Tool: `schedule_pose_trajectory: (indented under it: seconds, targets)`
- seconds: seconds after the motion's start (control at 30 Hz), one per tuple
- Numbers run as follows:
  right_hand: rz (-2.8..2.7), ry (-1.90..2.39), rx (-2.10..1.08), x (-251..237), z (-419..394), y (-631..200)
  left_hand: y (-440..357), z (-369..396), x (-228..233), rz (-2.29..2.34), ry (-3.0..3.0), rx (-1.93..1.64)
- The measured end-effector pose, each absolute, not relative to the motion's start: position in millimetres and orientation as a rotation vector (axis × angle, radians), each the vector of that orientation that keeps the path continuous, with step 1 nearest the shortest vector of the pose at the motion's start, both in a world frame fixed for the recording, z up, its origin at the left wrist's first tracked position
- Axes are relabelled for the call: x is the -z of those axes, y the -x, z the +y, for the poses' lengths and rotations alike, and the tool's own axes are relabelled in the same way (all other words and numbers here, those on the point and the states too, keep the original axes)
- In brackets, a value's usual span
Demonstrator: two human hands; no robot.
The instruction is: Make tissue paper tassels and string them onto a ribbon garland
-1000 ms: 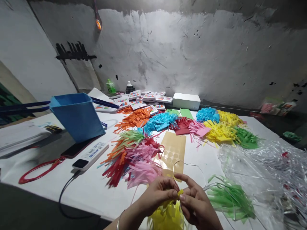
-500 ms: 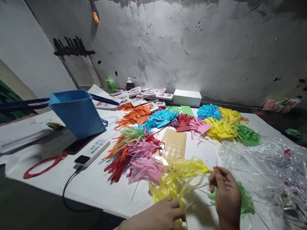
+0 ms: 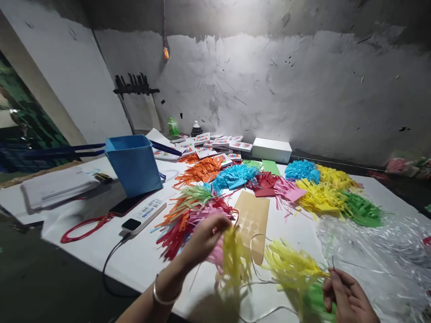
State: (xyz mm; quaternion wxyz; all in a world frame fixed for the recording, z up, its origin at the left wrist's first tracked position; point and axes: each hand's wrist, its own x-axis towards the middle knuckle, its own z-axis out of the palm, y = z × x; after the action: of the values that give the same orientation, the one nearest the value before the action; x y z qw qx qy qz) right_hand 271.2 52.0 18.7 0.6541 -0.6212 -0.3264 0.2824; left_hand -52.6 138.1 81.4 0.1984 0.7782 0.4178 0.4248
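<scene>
My left hand [image 3: 210, 235], with a bangle on its wrist, is closed on the top of a yellow paper tassel [image 3: 235, 260], whose strips hang down over the table. At the lower right, my right hand [image 3: 348, 296] pinches the twisted end of another yellow tassel [image 3: 291, 260], its strips spreading to the left. A thin pointed piece stands up from the right fingertips; its kind is unclear. White string [image 3: 266, 312] loops across the table between the hands. Green fringed paper [image 3: 319, 300] lies partly hidden beside my right hand.
Fringed paper bundles, orange [image 3: 202, 172], blue [image 3: 235, 176] and red [image 3: 175, 233] among them, cover the middle. A brown sticker sheet [image 3: 257, 206] lies between the hands. Clear plastic [image 3: 363, 255] is at right. A blue paper bag [image 3: 134, 166], power bank [image 3: 144, 217] and white box [image 3: 272, 150] stand around.
My left hand has lifted a yellow tassel up and away from the other one. My right hand has shifted right and down with its tassel. The camera view has tilted up and turned left.
</scene>
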Motion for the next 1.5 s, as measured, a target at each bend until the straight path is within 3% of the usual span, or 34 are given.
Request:
schedule_pose_trajectory:
  seconds: [0.17,0.4,0.6,0.77,0.93,0.97,1.07,1.13,1.33,1.5]
  targets:
    - [-0.846,1.363,-0.811,-15,50,-230,54,173,-120,1.584,-2.099,-1.574]
    - [-1.329,1.349,-0.919,-6,47,-188,-17,111,-52,0.894,-1.949,-1.069]
    - [-1.51,1.316,-0.963,3,47,-180,-21,99,-32,1.025,-1.767,-1.273]
    - [-1.714,1.427,-0.66,18,49,-236,14,123,-41,1.192,-1.599,-1.602]
    - [-1.496,1.926,0.088,2,48,-291,27,124,-53,1.228,-1.629,-1.797]
    - [-1.487,1.832,0.041,-8,48,-281,19,119,-53,1.191,-1.678,-1.771]
    - [-1.522,1.422,-0.571,-35,48,-221,-12,101,-48,1.007,-1.886,-1.558]
    - [-1.546,1.273,-0.777,-42,49,-187,-23,96,-42,0.916,-1.992,-1.376]
    - [-1.292,1.489,-0.897,-12,49,-199,10,115,-13,0.976,-2.105,-0.89]
    - [-1.242,1.517,-0.815,-3,44,-203,31,112,-6,1.067,-1.962,-0.932]
